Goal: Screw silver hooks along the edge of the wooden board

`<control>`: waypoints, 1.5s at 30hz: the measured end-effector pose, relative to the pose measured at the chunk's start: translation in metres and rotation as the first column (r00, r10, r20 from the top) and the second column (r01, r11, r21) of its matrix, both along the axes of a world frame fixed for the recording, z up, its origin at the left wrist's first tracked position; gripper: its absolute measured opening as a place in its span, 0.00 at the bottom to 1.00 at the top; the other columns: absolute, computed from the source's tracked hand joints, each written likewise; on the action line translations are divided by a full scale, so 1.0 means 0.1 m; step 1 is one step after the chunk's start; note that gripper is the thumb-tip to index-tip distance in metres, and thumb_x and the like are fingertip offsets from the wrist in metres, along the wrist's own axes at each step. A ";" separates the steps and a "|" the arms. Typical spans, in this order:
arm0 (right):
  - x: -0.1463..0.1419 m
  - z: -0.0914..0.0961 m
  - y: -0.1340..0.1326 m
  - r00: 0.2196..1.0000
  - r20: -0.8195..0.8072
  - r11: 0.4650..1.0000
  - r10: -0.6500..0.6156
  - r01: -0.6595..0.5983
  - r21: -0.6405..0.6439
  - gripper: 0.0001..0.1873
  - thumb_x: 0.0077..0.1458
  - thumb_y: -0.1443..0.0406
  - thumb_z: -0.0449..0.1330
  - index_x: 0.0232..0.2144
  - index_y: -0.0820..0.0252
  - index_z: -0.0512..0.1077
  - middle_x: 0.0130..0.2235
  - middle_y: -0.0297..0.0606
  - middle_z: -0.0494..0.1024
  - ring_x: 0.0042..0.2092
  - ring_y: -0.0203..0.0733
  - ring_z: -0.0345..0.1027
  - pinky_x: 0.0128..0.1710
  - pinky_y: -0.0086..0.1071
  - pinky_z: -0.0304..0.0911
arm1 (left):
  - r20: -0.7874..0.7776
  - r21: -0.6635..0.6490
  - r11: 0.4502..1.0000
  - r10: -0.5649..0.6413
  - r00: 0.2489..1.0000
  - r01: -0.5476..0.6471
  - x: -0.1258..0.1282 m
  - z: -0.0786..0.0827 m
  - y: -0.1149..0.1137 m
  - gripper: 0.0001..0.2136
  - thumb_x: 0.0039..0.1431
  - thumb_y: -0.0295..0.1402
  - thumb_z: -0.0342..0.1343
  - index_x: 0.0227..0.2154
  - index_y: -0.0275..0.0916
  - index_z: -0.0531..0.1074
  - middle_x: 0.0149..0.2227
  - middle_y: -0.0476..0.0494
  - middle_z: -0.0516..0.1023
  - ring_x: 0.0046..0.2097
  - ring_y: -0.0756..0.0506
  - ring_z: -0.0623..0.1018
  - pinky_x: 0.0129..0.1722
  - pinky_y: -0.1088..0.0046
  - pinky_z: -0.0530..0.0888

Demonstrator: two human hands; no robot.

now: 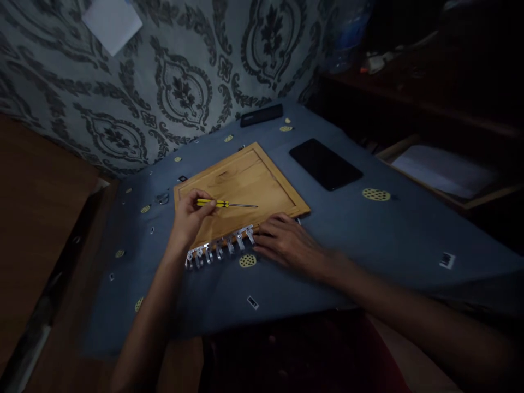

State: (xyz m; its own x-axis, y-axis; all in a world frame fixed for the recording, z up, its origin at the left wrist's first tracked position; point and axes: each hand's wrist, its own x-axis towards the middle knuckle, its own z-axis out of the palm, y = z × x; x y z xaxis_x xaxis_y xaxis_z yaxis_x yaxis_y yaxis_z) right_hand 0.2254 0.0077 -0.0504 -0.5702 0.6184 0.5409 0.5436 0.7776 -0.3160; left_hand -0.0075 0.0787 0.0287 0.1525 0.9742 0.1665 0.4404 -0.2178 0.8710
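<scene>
Your left hand is in the middle of the frame, a bit to the left. Its fingers are pinched around the handle of a thin yellow screwdriver with a metal tip. The screwdriver lies almost flat over the flat brown wooden board, and its tip points to the right.

Your right hand is just right of the middle. Its fingers are loose and spread out flat, and they grip nothing. The fingertips rest at the near edge of the board, touching the right end of a shiny metal row of hooks. That row runs along the near edge of the board, between your two hands.

The board sits on a blue cloth with little yellow dots. A flat black phone lies on the cloth to the right of the board. A smaller black bar-shaped thing lies above the board, near the grey patterned wall. A white sheet of paper is on the wall in the upper left.
</scene>
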 end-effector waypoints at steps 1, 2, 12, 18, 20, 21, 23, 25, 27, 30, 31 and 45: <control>0.00 0.01 -0.01 1.000 0.006 1.000 -0.003 0.003 -0.001 0.11 0.69 0.63 0.56 0.38 0.58 0.77 0.37 0.37 0.79 0.39 0.41 0.70 0.48 0.38 0.61 | -0.015 -0.014 1.000 -0.014 1.000 0.014 -0.01 -0.08 0.06 0.19 0.50 0.49 0.64 0.30 0.39 0.67 0.27 0.51 0.73 0.27 0.49 0.76 0.30 0.72 0.76; 0.00 0.02 -0.01 1.000 0.010 1.000 -0.003 0.003 -0.001 0.10 0.68 0.64 0.57 0.38 0.58 0.77 0.37 0.37 0.79 0.39 0.41 0.70 0.47 0.38 0.61 | -0.035 -0.020 0.999 -0.027 0.999 0.026 -0.01 -0.15 0.12 0.18 0.50 0.48 0.63 0.30 0.39 0.67 0.27 0.50 0.73 0.27 0.49 0.76 0.29 0.71 0.76; -0.02 -0.01 0.00 1.000 -0.015 0.998 -0.008 0.009 0.058 0.12 0.69 0.63 0.56 0.37 0.60 0.78 0.35 0.38 0.79 0.39 0.41 0.71 0.46 0.37 0.59 | -0.417 0.164 0.977 -0.054 0.907 0.133 0.02 -0.03 -0.11 0.10 0.62 0.34 0.58 0.45 0.39 0.74 0.50 0.38 0.76 0.59 0.36 0.68 0.62 0.50 0.63; -0.02 -0.05 0.00 1.000 -0.003 0.999 -0.011 0.012 0.051 0.10 0.67 0.64 0.58 0.39 0.59 0.79 0.37 0.39 0.81 0.40 0.42 0.72 0.46 0.39 0.60 | -0.607 0.155 0.912 -0.215 0.765 0.379 0.21 -0.06 -0.71 0.27 0.59 0.41 0.66 0.57 0.39 0.65 0.56 0.36 0.75 0.59 0.36 0.71 0.60 0.54 0.67; -0.01 -0.05 0.00 1.000 0.022 0.998 -0.015 0.014 0.054 0.09 0.66 0.65 0.59 0.39 0.59 0.79 0.36 0.39 0.80 0.40 0.43 0.73 0.46 0.39 0.60 | -0.638 0.151 0.914 -0.202 0.743 0.377 0.27 -0.12 -0.78 0.31 0.58 0.40 0.67 0.60 0.39 0.62 0.56 0.36 0.74 0.60 0.35 0.70 0.61 0.52 0.66; -0.01 -0.05 0.00 0.999 0.030 0.998 -0.018 0.016 0.061 0.09 0.66 0.65 0.59 0.38 0.59 0.79 0.36 0.39 0.80 0.40 0.43 0.73 0.45 0.39 0.60 | -0.640 0.152 0.918 -0.192 0.744 0.367 0.28 -0.14 -0.79 0.32 0.57 0.39 0.68 0.60 0.40 0.61 0.56 0.36 0.74 0.60 0.35 0.70 0.61 0.51 0.66; -0.01 -0.05 0.00 0.999 0.032 0.997 -0.025 0.022 0.071 0.09 0.66 0.66 0.58 0.38 0.60 0.79 0.35 0.39 0.80 0.39 0.43 0.73 0.45 0.38 0.59 | -0.631 0.156 0.926 -0.174 0.756 0.343 0.30 -0.18 -0.78 0.34 0.57 0.37 0.68 0.62 0.40 0.58 0.56 0.36 0.74 0.61 0.35 0.70 0.62 0.50 0.65; -0.02 -0.05 0.01 0.999 0.030 0.997 -0.023 0.020 0.071 0.09 0.67 0.66 0.58 0.38 0.60 0.79 0.35 0.39 0.79 0.39 0.43 0.72 0.45 0.38 0.59 | -0.609 0.153 0.936 -0.164 0.776 0.318 0.30 -0.20 -0.76 0.34 0.58 0.36 0.68 0.62 0.41 0.57 0.56 0.36 0.74 0.60 0.34 0.70 0.61 0.49 0.66; -0.01 -0.05 0.01 0.999 0.027 0.997 -0.019 0.017 0.069 0.10 0.67 0.65 0.57 0.39 0.60 0.79 0.35 0.39 0.80 0.40 0.43 0.72 0.44 0.38 0.58 | -0.581 0.127 0.945 -0.174 0.795 0.300 0.30 -0.22 -0.74 0.34 0.57 0.35 0.68 0.62 0.42 0.57 0.54 0.37 0.75 0.58 0.35 0.73 0.58 0.50 0.68; -0.01 -0.06 0.01 1.000 0.017 0.998 -0.015 0.013 0.068 0.11 0.68 0.64 0.56 0.39 0.60 0.79 0.36 0.39 0.80 0.40 0.42 0.72 0.45 0.38 0.58 | -0.535 0.087 0.956 -0.194 0.823 0.282 0.30 -0.25 -0.73 0.33 0.57 0.34 0.68 0.62 0.42 0.58 0.50 0.39 0.77 0.54 0.36 0.75 0.56 0.52 0.71; -0.01 -0.07 0.01 1.000 0.013 0.997 -0.016 0.015 0.069 0.11 0.68 0.64 0.56 0.40 0.60 0.79 0.36 0.39 0.80 0.40 0.42 0.71 0.45 0.38 0.58 | -0.521 0.078 0.958 -0.198 0.830 0.278 0.30 -0.25 -0.73 0.34 0.56 0.33 0.68 0.62 0.42 0.58 0.49 0.40 0.77 0.54 0.36 0.75 0.55 0.52 0.71; -0.01 -0.04 0.00 0.999 0.006 0.997 -0.031 0.031 0.064 0.09 0.66 0.63 0.60 0.40 0.58 0.80 0.36 0.38 0.81 0.40 0.43 0.73 0.47 0.38 0.61 | -0.387 0.009 0.977 -0.194 0.901 0.214 0.26 -0.30 -0.73 0.32 0.58 0.28 0.66 0.62 0.43 0.59 0.49 0.40 0.77 0.53 0.37 0.76 0.55 0.53 0.73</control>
